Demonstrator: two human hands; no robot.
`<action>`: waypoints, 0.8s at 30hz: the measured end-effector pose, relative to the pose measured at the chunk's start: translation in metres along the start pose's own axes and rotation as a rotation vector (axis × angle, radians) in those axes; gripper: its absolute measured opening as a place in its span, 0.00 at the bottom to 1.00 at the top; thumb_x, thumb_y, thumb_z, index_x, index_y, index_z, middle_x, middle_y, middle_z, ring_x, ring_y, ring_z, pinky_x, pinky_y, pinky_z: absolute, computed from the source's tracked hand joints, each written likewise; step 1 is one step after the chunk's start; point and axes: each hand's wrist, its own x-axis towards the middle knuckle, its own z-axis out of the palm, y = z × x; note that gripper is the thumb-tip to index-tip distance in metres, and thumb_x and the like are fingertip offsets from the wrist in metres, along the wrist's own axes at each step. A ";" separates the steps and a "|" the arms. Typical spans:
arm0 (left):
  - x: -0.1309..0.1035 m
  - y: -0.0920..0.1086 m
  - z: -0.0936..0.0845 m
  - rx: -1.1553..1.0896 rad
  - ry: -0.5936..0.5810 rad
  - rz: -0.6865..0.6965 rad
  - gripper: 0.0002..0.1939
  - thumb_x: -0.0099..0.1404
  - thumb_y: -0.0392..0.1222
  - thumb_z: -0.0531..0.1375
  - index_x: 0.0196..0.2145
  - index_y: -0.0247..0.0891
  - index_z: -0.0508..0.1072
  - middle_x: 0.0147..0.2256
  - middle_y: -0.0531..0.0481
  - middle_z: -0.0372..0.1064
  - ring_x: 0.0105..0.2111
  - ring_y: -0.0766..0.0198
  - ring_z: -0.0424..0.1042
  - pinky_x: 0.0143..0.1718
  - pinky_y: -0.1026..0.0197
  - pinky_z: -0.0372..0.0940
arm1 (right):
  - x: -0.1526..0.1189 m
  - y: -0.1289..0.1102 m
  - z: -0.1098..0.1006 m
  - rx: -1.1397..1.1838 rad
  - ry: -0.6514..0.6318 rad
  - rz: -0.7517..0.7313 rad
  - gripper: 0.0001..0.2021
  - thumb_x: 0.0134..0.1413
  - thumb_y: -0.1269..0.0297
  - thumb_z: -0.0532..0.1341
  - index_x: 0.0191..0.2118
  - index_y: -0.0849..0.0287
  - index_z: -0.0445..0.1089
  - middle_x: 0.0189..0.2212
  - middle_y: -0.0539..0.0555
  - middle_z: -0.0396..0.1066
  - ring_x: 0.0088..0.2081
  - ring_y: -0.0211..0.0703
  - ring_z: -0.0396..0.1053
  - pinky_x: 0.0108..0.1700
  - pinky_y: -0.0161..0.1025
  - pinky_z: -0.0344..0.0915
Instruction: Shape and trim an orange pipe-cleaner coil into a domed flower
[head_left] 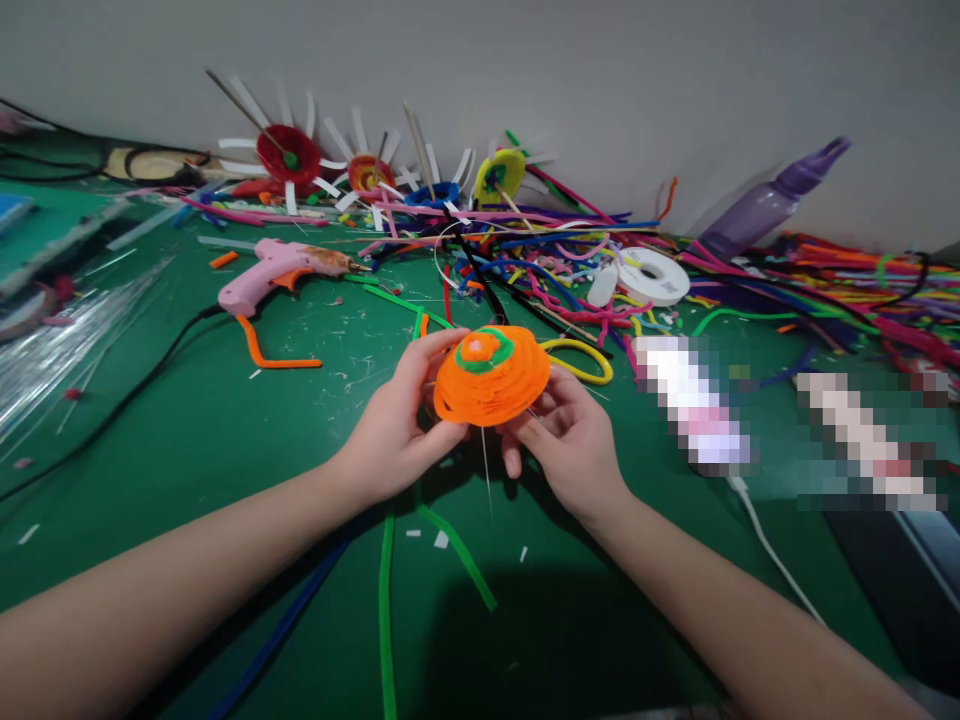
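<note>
Between my two hands is an orange dome coiled from pipe cleaners [495, 385], with a green ring and a pale pink centre on top. My left hand [409, 415] grips its left rim, thumb in front and fingers behind. My right hand [570, 440] holds it from below on the right, its fingers curled partly under the rim. A thin pale strand hangs from the dome's front edge. What lies beneath the dome is hidden. Green pipe cleaners [387, 610] lie on the table below my hands, and a yellow pipe cleaner loop [600, 372] lies just behind my right hand.
A pink glue gun [274, 275] lies at left, its black cord trailing forward. Coiled discs with white strips [289, 155] stand along the wall. Behind my hands spread loose pipe cleaners [540, 270], a white tape roll [651, 276] and a purple spray bottle [765, 205]. Blurred-out devices lie right.
</note>
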 end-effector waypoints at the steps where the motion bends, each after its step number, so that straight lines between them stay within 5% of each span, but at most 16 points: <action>1: 0.000 0.000 0.000 -0.012 -0.003 -0.009 0.28 0.59 0.32 0.57 0.57 0.37 0.55 0.54 0.39 0.66 0.51 0.55 0.72 0.43 0.57 0.73 | -0.001 0.000 0.001 -0.032 0.033 -0.030 0.17 0.50 0.64 0.68 0.44 0.54 0.63 0.34 0.48 0.72 0.16 0.30 0.68 0.17 0.31 0.64; 6: -0.002 0.001 0.002 -0.066 -0.006 -0.038 0.28 0.59 0.32 0.56 0.56 0.39 0.54 0.52 0.41 0.67 0.44 0.58 0.75 0.31 0.64 0.73 | -0.003 0.003 0.002 -0.129 0.107 -0.165 0.22 0.47 0.65 0.69 0.46 0.51 0.61 0.34 0.48 0.72 0.19 0.31 0.69 0.16 0.31 0.67; 14: -0.003 0.001 0.002 -0.072 -0.033 -0.093 0.28 0.60 0.34 0.57 0.57 0.40 0.54 0.50 0.43 0.69 0.32 0.66 0.75 0.32 0.63 0.72 | -0.005 0.006 0.003 -0.206 0.174 -0.244 0.20 0.43 0.67 0.71 0.43 0.54 0.66 0.46 0.53 0.67 0.23 0.30 0.71 0.14 0.29 0.67; 24: -0.004 -0.001 0.002 -0.144 -0.052 -0.087 0.24 0.64 0.38 0.54 0.57 0.42 0.53 0.41 0.46 0.70 0.28 0.65 0.75 0.29 0.61 0.72 | -0.004 0.003 0.003 -0.183 0.173 -0.154 0.19 0.44 0.69 0.70 0.43 0.54 0.66 0.35 0.50 0.73 0.18 0.31 0.67 0.14 0.32 0.66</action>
